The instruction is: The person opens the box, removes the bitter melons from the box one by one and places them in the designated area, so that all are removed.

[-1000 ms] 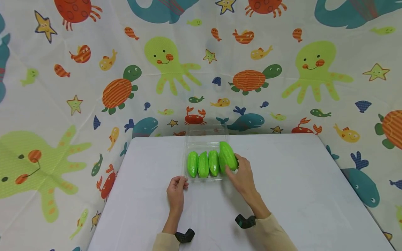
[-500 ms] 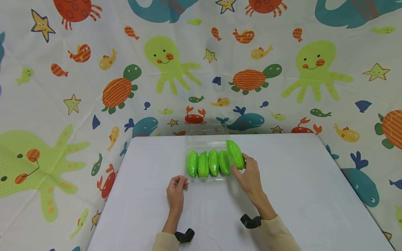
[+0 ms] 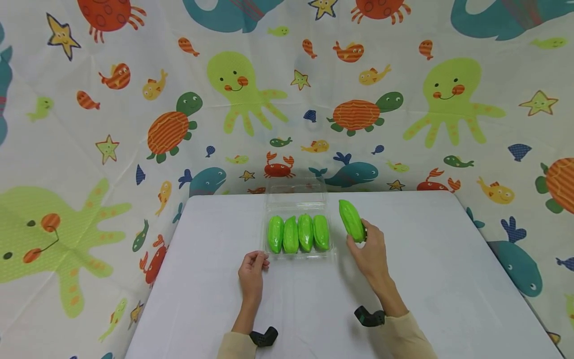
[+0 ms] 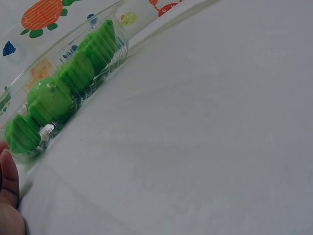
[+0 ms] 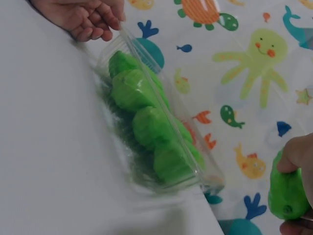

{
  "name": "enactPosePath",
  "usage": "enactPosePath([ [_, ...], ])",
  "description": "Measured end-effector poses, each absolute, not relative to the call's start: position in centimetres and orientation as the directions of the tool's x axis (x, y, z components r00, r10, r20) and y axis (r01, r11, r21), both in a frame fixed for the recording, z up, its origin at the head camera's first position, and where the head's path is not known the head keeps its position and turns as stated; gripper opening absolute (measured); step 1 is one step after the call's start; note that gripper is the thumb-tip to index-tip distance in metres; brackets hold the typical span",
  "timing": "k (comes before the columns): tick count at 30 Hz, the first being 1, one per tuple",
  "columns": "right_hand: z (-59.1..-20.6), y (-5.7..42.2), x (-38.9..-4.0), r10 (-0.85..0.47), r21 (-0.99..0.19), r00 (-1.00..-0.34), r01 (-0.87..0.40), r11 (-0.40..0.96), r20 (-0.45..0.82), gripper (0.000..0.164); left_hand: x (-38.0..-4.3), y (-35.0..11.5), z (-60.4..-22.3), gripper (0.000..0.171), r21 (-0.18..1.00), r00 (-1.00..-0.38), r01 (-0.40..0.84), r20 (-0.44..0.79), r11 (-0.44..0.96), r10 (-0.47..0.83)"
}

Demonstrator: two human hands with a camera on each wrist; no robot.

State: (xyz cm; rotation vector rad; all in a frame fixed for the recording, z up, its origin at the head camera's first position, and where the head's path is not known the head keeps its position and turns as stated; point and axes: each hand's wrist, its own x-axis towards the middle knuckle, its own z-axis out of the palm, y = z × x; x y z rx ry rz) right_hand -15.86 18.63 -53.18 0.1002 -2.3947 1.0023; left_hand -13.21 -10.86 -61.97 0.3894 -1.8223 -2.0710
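Note:
My right hand point(image 3: 372, 254) grips a bright green toy-like cucumber point(image 3: 351, 219) by its near end, thumb on one side and fingers on the other. It is held right of the clear plastic clamshell box point(image 3: 297, 203), apart from it. Several similar green cucumbers point(image 3: 291, 235) lie side by side in that box, whose lid stands open at the back. At the near left corner, my left hand point(image 3: 252, 274) pinches the box's rim; the right wrist view shows this left hand point(image 5: 93, 17) at the corner too. Only a few fingers of the left hand point(image 4: 7, 181) show in the left wrist view.
The white table point(image 3: 202, 234) carries the box near its back edge. Behind and at both sides hangs a cloth point(image 3: 314, 94) printed with sea animals. A black wrist camera point(image 3: 264, 337) sits on each forearm by the sleeve.
My right hand has lifted the cucumber away from the right end of the box and carried it to the right, uncovering the cucumber underneath. The left hand and box stay put.

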Motion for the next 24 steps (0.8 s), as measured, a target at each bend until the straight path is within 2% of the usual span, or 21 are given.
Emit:
enactPosePath([
  [12,-53.6,20.8,-15.9,0.185,-0.657,-0.84,-0.242,0.714,0.51,0.055,-13.1,-10.8,-61.7,0.022,0.994,-0.909,0.043,-0.004,-0.102,-0.417],
  [24,-53.6,23.1,-16.0,0.245,-0.668,-0.827,-0.197,0.717,0.506,0.054,-13.3,-10.9,-61.9,0.017,0.991,-0.901,0.069,0.013,-0.114,-0.433],
])
